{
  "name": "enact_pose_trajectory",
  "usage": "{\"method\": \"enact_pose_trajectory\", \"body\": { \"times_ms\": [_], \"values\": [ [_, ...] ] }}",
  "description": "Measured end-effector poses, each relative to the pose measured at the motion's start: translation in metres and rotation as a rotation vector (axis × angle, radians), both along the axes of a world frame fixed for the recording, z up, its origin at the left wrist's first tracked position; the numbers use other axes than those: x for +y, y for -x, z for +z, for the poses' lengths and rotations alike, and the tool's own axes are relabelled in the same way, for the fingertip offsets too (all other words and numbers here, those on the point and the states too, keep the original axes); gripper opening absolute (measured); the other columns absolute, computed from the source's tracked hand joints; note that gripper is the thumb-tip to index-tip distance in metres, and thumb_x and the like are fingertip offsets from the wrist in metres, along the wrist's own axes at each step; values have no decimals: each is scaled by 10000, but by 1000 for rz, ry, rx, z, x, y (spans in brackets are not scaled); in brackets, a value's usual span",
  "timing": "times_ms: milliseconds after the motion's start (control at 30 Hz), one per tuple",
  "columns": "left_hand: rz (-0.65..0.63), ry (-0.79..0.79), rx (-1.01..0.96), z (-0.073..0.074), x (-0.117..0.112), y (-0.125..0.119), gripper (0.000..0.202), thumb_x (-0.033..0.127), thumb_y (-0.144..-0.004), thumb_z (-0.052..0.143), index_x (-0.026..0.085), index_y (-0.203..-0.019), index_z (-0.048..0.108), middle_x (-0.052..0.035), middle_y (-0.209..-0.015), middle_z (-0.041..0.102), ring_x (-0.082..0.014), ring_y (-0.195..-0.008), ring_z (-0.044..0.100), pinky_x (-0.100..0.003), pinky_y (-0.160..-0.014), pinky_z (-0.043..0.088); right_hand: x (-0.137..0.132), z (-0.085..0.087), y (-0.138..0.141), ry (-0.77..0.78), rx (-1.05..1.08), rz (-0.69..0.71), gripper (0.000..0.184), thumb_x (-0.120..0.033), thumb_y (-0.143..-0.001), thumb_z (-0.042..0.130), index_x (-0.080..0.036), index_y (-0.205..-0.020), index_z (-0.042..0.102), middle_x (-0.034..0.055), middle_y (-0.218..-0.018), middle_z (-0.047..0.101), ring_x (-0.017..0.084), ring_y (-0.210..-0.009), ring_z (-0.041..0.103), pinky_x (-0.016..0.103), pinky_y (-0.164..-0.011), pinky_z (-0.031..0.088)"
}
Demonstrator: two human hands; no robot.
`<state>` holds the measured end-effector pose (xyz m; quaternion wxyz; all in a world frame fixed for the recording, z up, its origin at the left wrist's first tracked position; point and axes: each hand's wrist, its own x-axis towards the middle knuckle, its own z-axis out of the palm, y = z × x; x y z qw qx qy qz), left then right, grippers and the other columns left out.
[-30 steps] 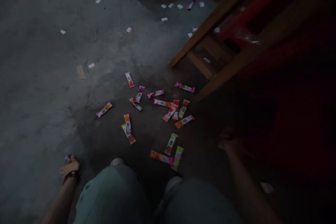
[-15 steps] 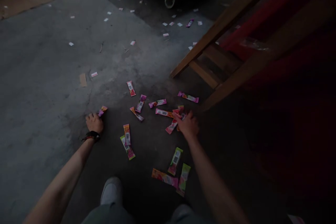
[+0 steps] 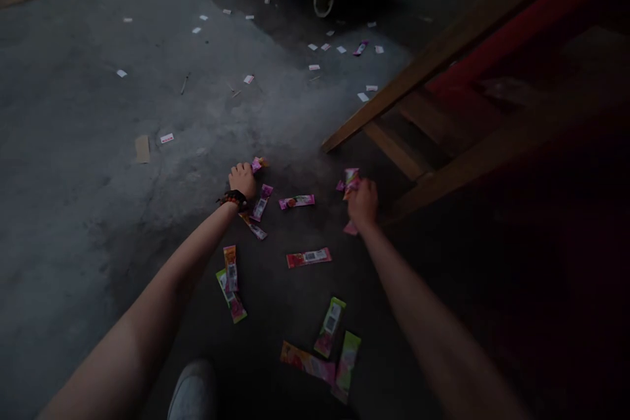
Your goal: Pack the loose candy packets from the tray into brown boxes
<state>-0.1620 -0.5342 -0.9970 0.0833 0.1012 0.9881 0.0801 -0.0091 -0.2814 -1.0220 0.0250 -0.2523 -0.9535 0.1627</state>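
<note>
Dusty grey concrete floor (image 3: 73,210), strewn with white paper scraps (image 3: 121,73), carries loose sachets (image 3: 308,257) between the arms; left hand (image 3: 243,180) is fisted shut on a pink sachet (image 3: 258,163) at floor level, right hand (image 3: 363,203) is clenched round a sachet bunch (image 3: 350,180) just beside the slanted wooden frame (image 3: 394,98), red fabric (image 3: 516,20) behind it.

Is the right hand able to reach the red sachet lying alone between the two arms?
Probably yes. The red sachet lies uncovered on the floor, close to the right hand. That hand is shut on a bunch of sachets, though, so picking it up may be awkward.
</note>
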Motion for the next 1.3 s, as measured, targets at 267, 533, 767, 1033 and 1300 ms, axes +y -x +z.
{"method": "enact_pose_trajectory", "body": {
  "times_ms": [267, 533, 767, 1033, 1300],
  "values": [
    [-232, -10, 22, -14, -4, -80, 305, 168, -892, 447, 68, -1163, 543, -194, -1163, 575, -332, -1067, 522, -430, -890, 438, -35, -26, -15, 48, 144, 118, 505, -364, -975, 432, -113, -1414, 420, 212, -1223, 572, 329, -1169, 503, 486, -1005, 383],
    [-272, -484, 59, -14, -66, -86, 567, 111, -782, 471, 34, -1344, 441, -188, -1149, 582, -273, -1095, 556, -421, -982, 449, -94, 14, 3, 115, -165, 582, 431, -159, -892, 570, -72, -1312, 524, 178, -1260, 563, 276, -1125, 578, 346, -933, 460],
    [-728, -304, -117, -5, -144, -148, 386, 273, -808, 489, 124, -1152, 583, -192, -1311, 508, -306, -1107, 526, -473, -948, 446, -78, 58, -153, 172, -222, 167, 243, -357, -839, 656, -149, -954, 608, 100, -923, 674, 257, -867, 644, 300, -705, 437],
    [-1331, -179, -189, -16, -220, -197, 876, 762, -688, 607, 86, -1241, 537, -281, -1298, 545, -441, -1218, 432, -634, -1016, 254, -170, 35, -283, 167, -527, -169, 1151, -737, -542, 781, -59, -1393, 403, 223, -1084, 622, 359, -965, 607, 370, -716, 447],
    [-1610, -49, -141, -8, -227, -213, 218, 176, -955, 419, 167, -1020, 627, -95, -874, 688, -217, -803, 579, -383, -764, 367, -174, 6, -275, 95, -385, 162, 598, -318, -876, 611, -271, -1453, 459, 99, -1037, 643, 260, -938, 613, 346, -782, 475]
  ]
}}
